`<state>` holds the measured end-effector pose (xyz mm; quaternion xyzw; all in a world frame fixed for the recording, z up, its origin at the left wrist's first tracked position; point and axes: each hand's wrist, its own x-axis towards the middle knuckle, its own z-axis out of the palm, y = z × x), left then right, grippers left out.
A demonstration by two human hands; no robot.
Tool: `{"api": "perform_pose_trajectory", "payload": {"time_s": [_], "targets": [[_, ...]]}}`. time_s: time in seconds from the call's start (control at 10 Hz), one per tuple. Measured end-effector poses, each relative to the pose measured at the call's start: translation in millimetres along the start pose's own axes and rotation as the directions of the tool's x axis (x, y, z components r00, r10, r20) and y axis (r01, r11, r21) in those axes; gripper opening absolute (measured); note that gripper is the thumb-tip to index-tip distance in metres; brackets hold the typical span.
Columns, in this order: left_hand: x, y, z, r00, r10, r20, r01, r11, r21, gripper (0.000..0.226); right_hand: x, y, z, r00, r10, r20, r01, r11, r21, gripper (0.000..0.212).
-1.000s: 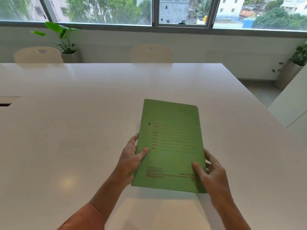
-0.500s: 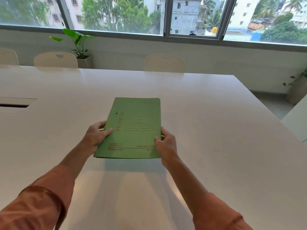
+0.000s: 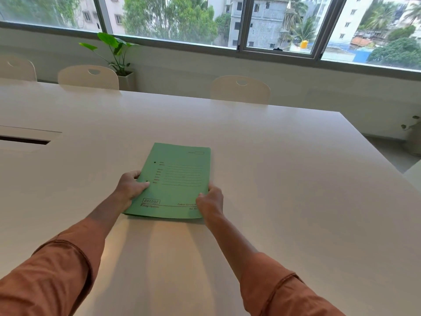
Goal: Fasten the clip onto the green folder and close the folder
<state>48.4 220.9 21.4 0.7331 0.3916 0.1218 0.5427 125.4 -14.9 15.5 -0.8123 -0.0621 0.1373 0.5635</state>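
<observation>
The green folder [image 3: 176, 179] lies closed on the white table [image 3: 284, 179], its printed front cover facing up and two punch holes showing along its left edge. My left hand [image 3: 131, 187] grips the folder's left edge near the lower hole, thumb on top of the cover. At the lower right corner my right hand [image 3: 209, 200] holds the right edge. Both arms reach far forward in orange sleeves. No clip shows; anything inside the folder is hidden.
A dark cable slot [image 3: 24, 140] is cut into the table at the left. White chairs [image 3: 240, 88] stand along the far edge, with a potted plant [image 3: 117, 53] behind them under the windows. Another plant pot [image 3: 413, 142] stands on the floor at the right.
The closed folder has gone away from me across the table in both hands, my arms stretching out. The camera view has tilted up, so more of the window shows.
</observation>
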Motion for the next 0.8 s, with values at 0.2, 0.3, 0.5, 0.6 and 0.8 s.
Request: {"api": "perform_pose_trajectory", "payload": {"time_s": [0.2, 0.3, 0.5, 0.6, 0.8], "targets": [[15, -3, 1, 1.000, -0.008, 0.009, 0.008, 1.000, 0.023, 0.046, 6, 1, 5, 1.000, -0.016, 0.003, 0.016, 0.989, -0.145, 0.059], [19, -4, 2, 1.000, -0.007, 0.008, 0.007, 0.999, 0.032, 0.046, 5, -2, 7, 1.000, -0.008, 0.022, 0.011, 0.986, -0.164, 0.065], [19, -3, 2, 1.000, -0.011, -0.025, 0.013, 0.998, 0.065, 0.047, 4, 0, 4, 0.998, -0.055, 0.036, 0.063, 0.965, -0.254, 0.061], [12, -5, 7, 0.993, 0.053, -0.110, -0.014, 0.945, 0.327, 0.054, 1, 10, 2, 0.988, -0.153, 0.036, 0.155, 0.904, -0.399, 0.046], [-18, -16, 25, 0.963, 0.243, -0.112, -0.091, 0.690, 0.718, 0.067, -6, 28, -22, 0.922, -0.380, 0.074, 0.350, 0.736, -0.579, 0.076]]}}
